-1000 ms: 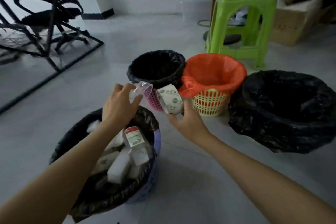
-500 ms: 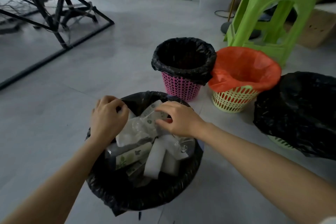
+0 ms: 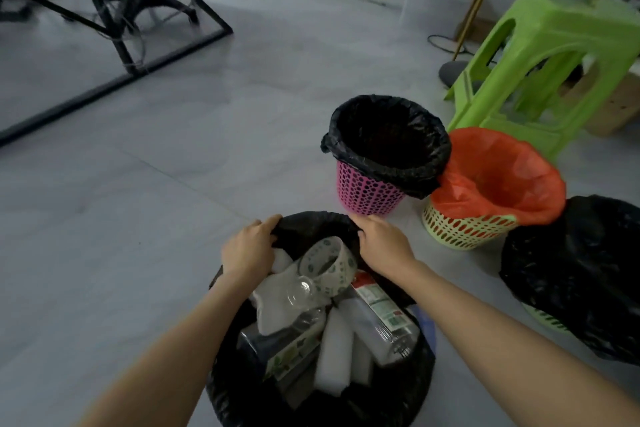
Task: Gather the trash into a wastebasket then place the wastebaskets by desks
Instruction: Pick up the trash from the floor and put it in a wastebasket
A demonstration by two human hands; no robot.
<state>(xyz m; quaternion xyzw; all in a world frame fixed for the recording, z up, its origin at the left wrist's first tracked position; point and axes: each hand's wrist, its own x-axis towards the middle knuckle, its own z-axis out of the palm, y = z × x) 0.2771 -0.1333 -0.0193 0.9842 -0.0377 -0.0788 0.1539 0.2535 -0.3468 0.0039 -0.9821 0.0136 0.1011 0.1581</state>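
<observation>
A wastebasket lined with a black bag [image 3: 311, 225] stands on the floor right below me, full of trash: a paper cup [image 3: 329, 265], a clear plastic cup [image 3: 298, 291], a bottle with a red and green label [image 3: 379, 314], white foam blocks [image 3: 334, 354]. My left hand [image 3: 247, 253] grips the far left rim of its bag. My right hand [image 3: 382, 244] curls over the far right rim. Beyond stand a pink basket with a black bag [image 3: 370, 191], a pale green basket with an orange bag [image 3: 467, 230] and a larger black-bagged basket [image 3: 581, 274].
A green plastic stool [image 3: 554, 55] stands behind the baskets, with a lamp base and cord [image 3: 453, 69] beside it. A black desk frame [image 3: 131, 28] and chair legs stand at the far left. A cardboard box [image 3: 616, 107] sits at the right.
Both hands dropped the paper cup and the plastic wrap into the near basket. They then moved from the trash to the far rim of its bag. The view shifted closer.
</observation>
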